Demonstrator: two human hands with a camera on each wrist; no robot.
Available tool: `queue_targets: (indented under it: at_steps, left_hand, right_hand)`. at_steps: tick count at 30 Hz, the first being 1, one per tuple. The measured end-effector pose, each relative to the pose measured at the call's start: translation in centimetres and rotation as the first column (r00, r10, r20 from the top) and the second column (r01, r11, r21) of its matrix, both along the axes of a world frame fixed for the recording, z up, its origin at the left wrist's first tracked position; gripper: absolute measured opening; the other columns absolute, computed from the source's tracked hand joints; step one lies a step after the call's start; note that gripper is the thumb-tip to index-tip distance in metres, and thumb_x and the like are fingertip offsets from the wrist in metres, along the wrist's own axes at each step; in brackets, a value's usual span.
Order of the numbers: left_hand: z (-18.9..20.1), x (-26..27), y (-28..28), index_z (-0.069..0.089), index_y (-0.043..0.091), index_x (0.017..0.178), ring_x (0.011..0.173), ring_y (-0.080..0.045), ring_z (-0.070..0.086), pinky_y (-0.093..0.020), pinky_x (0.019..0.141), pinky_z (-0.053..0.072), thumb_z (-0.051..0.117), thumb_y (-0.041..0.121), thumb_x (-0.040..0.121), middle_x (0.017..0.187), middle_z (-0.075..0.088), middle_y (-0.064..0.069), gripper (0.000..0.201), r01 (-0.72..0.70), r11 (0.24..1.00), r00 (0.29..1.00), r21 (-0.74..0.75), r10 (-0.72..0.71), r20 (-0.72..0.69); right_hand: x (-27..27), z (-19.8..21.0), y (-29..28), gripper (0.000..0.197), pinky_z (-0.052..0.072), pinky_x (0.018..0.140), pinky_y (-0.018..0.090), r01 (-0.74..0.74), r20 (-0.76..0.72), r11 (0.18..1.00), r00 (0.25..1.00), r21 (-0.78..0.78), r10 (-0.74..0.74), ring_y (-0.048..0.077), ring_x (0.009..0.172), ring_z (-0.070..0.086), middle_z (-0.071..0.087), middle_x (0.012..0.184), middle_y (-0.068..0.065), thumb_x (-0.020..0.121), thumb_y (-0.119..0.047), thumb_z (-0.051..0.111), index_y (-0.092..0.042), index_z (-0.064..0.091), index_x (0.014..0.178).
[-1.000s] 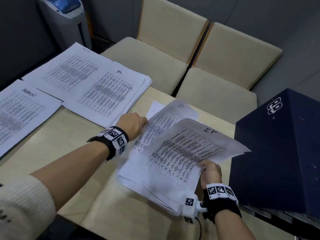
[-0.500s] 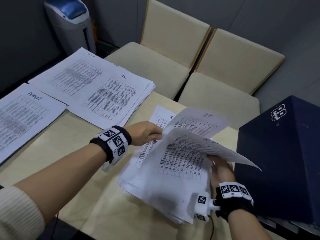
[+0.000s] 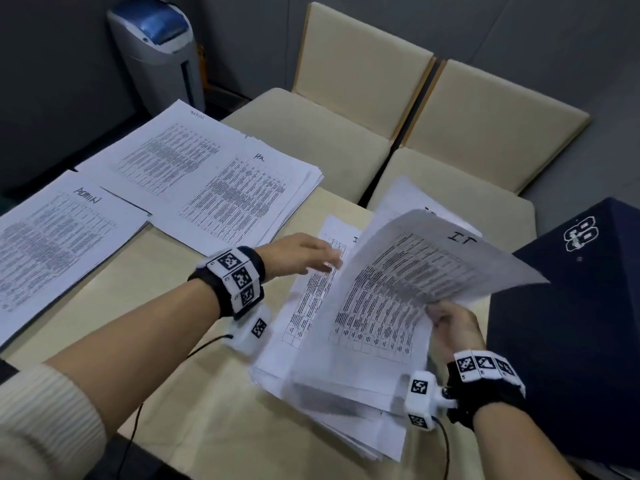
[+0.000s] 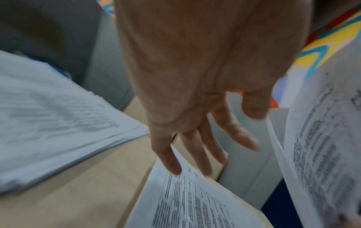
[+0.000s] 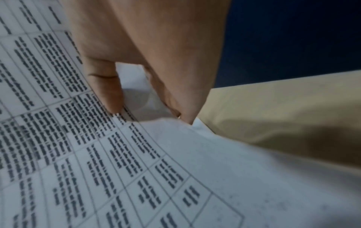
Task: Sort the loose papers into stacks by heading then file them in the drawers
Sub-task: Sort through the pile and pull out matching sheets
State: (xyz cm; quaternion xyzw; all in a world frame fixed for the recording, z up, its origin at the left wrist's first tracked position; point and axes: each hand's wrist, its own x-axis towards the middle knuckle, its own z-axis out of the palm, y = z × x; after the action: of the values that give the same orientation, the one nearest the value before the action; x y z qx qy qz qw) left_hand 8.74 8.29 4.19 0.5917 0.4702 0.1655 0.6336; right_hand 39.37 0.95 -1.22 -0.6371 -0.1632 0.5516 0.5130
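Sorting is partly complete: the sheet headed "IT" [image 3: 408,292] is raised off the unsorted pile [image 3: 332,386], its near edge pinched between thumb and fingers of the right hand [image 3: 453,323], as the right wrist view confirms. Beside that sheet, the left hand [image 3: 301,252] reaches with fingers straight and spread, fingertips [image 4: 173,168] on or just above the next page of the pile; contact cannot be settled because of blur. Beyond the pile, toward the far left of the table [image 3: 194,424], lie three sorted stacks: the "HA" stack [image 3: 242,199], a stack with an unreadable heading [image 3: 166,154] partly under it, and the "ADMIN" stack [image 3: 52,244] nearest the table's left edge. Right of the pile stands a dark blue box [image 3: 568,327], presumably the drawer unit. By this evidence, many pages remain to sort and filing has not begun.
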Motion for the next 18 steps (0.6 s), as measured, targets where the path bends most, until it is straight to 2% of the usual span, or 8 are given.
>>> queue_targets:
  at_steps: [2, 4, 5, 7, 11, 13, 15, 18]
  left_hand:
    - [-1.4, 0.1, 0.2, 0.066, 0.014, 0.107, 0.106, -0.014, 0.066, -0.035, 0.096, 0.048, 0.061, 0.043, 0.094, 0.112, 0.070, 0.003, 0.033, -0.314, 0.948, 0.948, 0.053, 0.316, -0.039]
    - [-3.0, 0.3, 0.0, 0.059, 0.006, 0.117, 0.105, -0.023, 0.062, -0.033, 0.092, 0.046, 0.062, 0.042, 0.093, 0.114, 0.065, -0.006, 0.043, -0.391, 0.901, 0.847, 0.187, 0.431, -0.310]
    - [-3.7, 0.5, -0.3, 0.054, 0.004, 0.121, 0.104, -0.026, 0.061, -0.032, 0.086, 0.046, 0.061, 0.045, 0.093, 0.115, 0.063, -0.010, 0.050, -0.318, 0.925, 0.791, 0.207, 0.379, -0.480]
    - [-4.9, 1.0, -0.7, 0.053, 0.003, 0.118, 0.101, -0.030, 0.064, -0.033, 0.077, 0.048, 0.061, 0.054, 0.090, 0.113, 0.066, -0.014, 0.059, -0.122, 0.982, 0.707, 0.146, 0.190, -0.681]
    - [-5.4, 2.0, -0.9, 0.055, 0.012, 0.088, 0.080, -0.024, 0.061, -0.028, 0.064, 0.045, 0.066, 0.047, 0.088, 0.085, 0.062, -0.005, 0.037, 0.084, 0.981, 0.632, 0.176, 0.084, -0.771]
    - [-5.2, 2.6, -0.7, 0.057, 0.013, 0.081, 0.079, -0.024, 0.064, -0.029, 0.065, 0.048, 0.066, 0.038, 0.090, 0.084, 0.064, -0.006, 0.028, 0.094, 0.960, 0.678, 0.265, 0.133, -0.723]
    - [-4.7, 2.6, -0.7, 0.053, 0.016, 0.072, 0.067, -0.020, 0.057, -0.030, 0.064, 0.048, 0.065, 0.036, 0.092, 0.072, 0.056, -0.002, 0.030, 0.065, 0.928, 0.799, 0.367, 0.172, -0.576]
    - [-4.1, 2.2, -0.8, 0.031, 0.017, 0.058, 0.050, -0.011, 0.028, -0.025, 0.049, 0.026, 0.073, 0.027, 0.087, 0.054, 0.029, 0.006, 0.052, -0.017, 0.927, 0.958, 0.375, 0.122, -0.258]
  right_hand:
    - [0.6, -0.6, -1.2, 0.018, 0.044, 0.074, 0.029, 0.069, 0.040, 0.998, 0.997, -0.004, -0.069, 0.020, 0.066, 0.052, 0.054, 0.060, 0.001, 0.081, -0.001, 0.059, -0.008, 0.047, 0.070]
    - [1.7, -1.7, -2.4, 0.017, 0.048, 0.066, 0.029, 0.132, 0.046, 0.991, 0.990, 0.013, -0.132, 0.022, 0.066, 0.058, 0.056, 0.067, 0.005, 0.075, -0.002, 0.062, -0.005, 0.050, 0.086]
    - [2.3, -2.2, -3.0, 0.025, 0.050, 0.067, 0.030, 0.153, 0.063, 0.988, 0.986, -0.003, -0.153, 0.024, 0.070, 0.060, 0.058, 0.070, 0.007, 0.070, -0.003, 0.063, -0.004, 0.053, 0.093]
    - [2.9, -2.8, -3.9, 0.010, 0.049, 0.068, 0.029, 0.139, 0.130, 0.988, 0.983, -0.065, -0.130, 0.023, 0.071, 0.061, 0.064, 0.061, -0.001, 0.073, -0.003, 0.062, -0.002, 0.056, 0.081]
    - [3.1, -3.9, -5.1, 0.033, 0.046, 0.065, 0.026, 0.102, 0.160, 0.977, 0.984, -0.185, -0.073, -0.002, 0.045, 0.056, 0.058, 0.045, -0.014, 0.092, 0.008, 0.046, -0.016, 0.057, 0.072]
    - [2.4, -3.5, -5.4, 0.044, 0.044, 0.060, 0.019, 0.128, 0.083, 0.967, 0.990, -0.220, -0.113, 0.005, 0.057, 0.055, 0.056, 0.055, -0.013, 0.091, 0.011, 0.049, -0.026, 0.054, 0.067]
    - [2.3, -3.0, -5.3, 0.047, 0.042, 0.062, 0.025, 0.126, -0.094, 0.966, 0.984, -0.228, -0.151, 0.011, 0.060, 0.054, 0.053, 0.060, -0.012, 0.085, 0.012, 0.054, -0.029, 0.052, 0.062]
    - [2.2, -4.2, -5.6, 0.025, 0.041, 0.066, 0.031, 0.119, 0.037, 0.979, 0.993, -0.165, -0.115, 0.020, 0.054, 0.055, 0.060, 0.057, 0.004, 0.081, 0.002, 0.054, -0.011, 0.060, 0.061]
